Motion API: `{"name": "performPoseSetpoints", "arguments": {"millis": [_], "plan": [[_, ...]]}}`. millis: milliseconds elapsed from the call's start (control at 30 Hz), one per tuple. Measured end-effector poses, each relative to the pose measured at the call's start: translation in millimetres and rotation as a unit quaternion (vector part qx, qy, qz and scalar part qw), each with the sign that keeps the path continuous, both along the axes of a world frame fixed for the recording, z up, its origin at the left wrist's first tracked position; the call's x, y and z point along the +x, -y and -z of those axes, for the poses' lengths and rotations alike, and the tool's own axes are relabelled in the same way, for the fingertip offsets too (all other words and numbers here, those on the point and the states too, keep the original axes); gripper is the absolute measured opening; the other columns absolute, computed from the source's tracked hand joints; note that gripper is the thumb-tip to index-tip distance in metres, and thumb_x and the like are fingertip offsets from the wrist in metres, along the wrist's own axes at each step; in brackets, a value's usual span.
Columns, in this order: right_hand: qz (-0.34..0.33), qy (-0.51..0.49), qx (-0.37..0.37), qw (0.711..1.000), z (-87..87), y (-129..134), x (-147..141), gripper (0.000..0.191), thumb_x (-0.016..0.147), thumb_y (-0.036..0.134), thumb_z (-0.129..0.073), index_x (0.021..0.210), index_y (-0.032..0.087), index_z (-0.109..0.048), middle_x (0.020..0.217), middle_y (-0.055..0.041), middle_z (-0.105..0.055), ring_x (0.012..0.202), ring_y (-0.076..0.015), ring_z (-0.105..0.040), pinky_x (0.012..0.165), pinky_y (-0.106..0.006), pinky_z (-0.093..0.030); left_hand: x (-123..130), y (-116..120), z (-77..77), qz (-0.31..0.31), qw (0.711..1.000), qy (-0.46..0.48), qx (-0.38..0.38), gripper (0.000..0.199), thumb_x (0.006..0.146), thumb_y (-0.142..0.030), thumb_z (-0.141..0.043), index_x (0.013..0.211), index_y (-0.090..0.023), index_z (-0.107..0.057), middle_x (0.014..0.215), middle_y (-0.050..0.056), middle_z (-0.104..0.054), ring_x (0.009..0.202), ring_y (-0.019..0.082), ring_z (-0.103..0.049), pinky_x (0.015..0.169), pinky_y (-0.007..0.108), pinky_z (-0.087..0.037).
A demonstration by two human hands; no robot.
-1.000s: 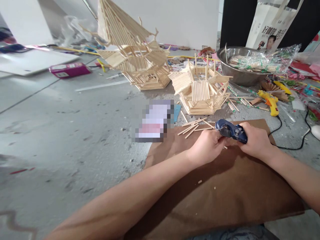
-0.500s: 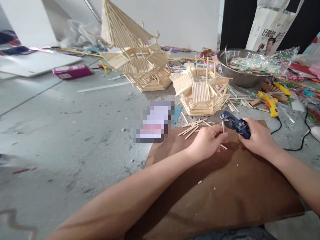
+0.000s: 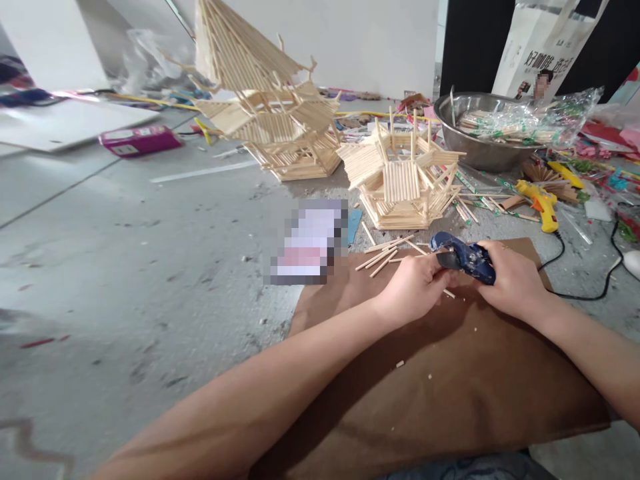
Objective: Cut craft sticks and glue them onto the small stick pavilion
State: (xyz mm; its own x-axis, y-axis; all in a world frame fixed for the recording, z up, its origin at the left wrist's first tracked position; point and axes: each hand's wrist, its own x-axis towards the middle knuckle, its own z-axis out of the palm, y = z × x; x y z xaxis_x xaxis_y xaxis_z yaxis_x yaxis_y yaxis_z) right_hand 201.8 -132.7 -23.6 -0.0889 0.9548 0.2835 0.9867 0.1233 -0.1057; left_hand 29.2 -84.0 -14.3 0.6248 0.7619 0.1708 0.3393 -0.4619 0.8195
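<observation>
My right hand point(image 3: 515, 273) is closed around blue-handled pruning shears point(image 3: 470, 260), whose dark jaws point left. In my left hand point(image 3: 413, 287) a thin wooden stick is pinched; the fingers and the shears' jaws hide most of it. The jaws reach the fingertips of my left hand, at the stick's upper end. Several loose wooden sticks point(image 3: 384, 257) lie just beyond my left hand, on and beside a brown sheet point(image 3: 450, 400). Small cut bits point(image 3: 400, 364) are scattered on that sheet.
A wooden-stick pavilion point(image 3: 400, 180) stands ahead, with a taller tiered pagoda point(image 3: 275, 120) behind it to the left. A phone point(image 3: 307, 240) lies left of the sheet. To the right are a yellow glue gun point(image 3: 540, 203) with its cord and a metal bowl point(image 3: 480, 157) of bagged sticks.
The shears have moved left and slightly down, from beside the stick onto its upper end at my left fingertips. My left hand has stayed nearly in place.
</observation>
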Motion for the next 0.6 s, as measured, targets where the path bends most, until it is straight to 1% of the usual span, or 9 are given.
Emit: {"name": "performPoseSetpoints", "arguments": {"millis": [167, 300, 433, 600], "plan": [[0.004, 0.0, -0.003, 1.0, -1.9, 1.4, -1.9, 0.039, 0.066, 0.027, -0.049, 0.105, 0.017, -0.048, 0.082, -0.0073, -0.065, 0.077, -0.0241, -0.061, 0.06, -0.03, -0.039, -0.6, 0.7, -2.4, 0.006, 1.0, -0.015, 0.021, 0.022, 0.066, 0.001, -0.044, 0.053, -0.014, -0.055, 0.042, -0.005, -0.05, 0.045, 0.008, -0.05, 0.051, 0.017, -0.037], [0.006, -0.003, -0.011, 1.0, -3.1, 2.2, -3.1, 0.038, 0.068, 0.028, -0.049, 0.105, 0.018, -0.048, 0.085, -0.0072, -0.066, 0.078, -0.0231, -0.061, 0.061, -0.029, -0.039, -0.9, 0.7, -3.7, 0.012, 0.999, -0.016, 0.027, 0.023, 0.067, 0.0, -0.044, 0.054, -0.015, -0.056, 0.044, -0.004, -0.052, 0.05, 0.009, -0.053, 0.054, 0.018, -0.039], [0.014, -0.002, -0.025, 1.0, -3.9, 1.8, -3.2, 0.036, 0.068, 0.031, -0.049, 0.102, 0.019, -0.049, 0.086, -0.0069, -0.066, 0.078, -0.0234, -0.062, 0.059, -0.029, -0.037, -1.0, 1.1, -4.7, 0.017, 0.999, -0.026, 0.009, 0.022, 0.069, -0.002, -0.044, 0.054, -0.014, -0.055, 0.043, -0.004, -0.051, 0.048, 0.009, -0.051, 0.052, 0.018, -0.038], [0.032, 0.015, -0.044, 0.998, -5.0, 1.0, -3.3, 0.031, 0.068, 0.036, -0.049, 0.094, 0.02, -0.051, 0.077, -0.0055, -0.067, 0.074, -0.024, -0.062, 0.055, -0.028, -0.034, -0.5, 2.9, -6.2, 0.019, 0.999, -0.027, -0.025, 0.025, 0.073, -0.006, -0.044, 0.051, -0.014, -0.052, 0.041, -0.003, -0.051, 0.043, 0.008, -0.05, 0.05, 0.018, -0.038]]}}
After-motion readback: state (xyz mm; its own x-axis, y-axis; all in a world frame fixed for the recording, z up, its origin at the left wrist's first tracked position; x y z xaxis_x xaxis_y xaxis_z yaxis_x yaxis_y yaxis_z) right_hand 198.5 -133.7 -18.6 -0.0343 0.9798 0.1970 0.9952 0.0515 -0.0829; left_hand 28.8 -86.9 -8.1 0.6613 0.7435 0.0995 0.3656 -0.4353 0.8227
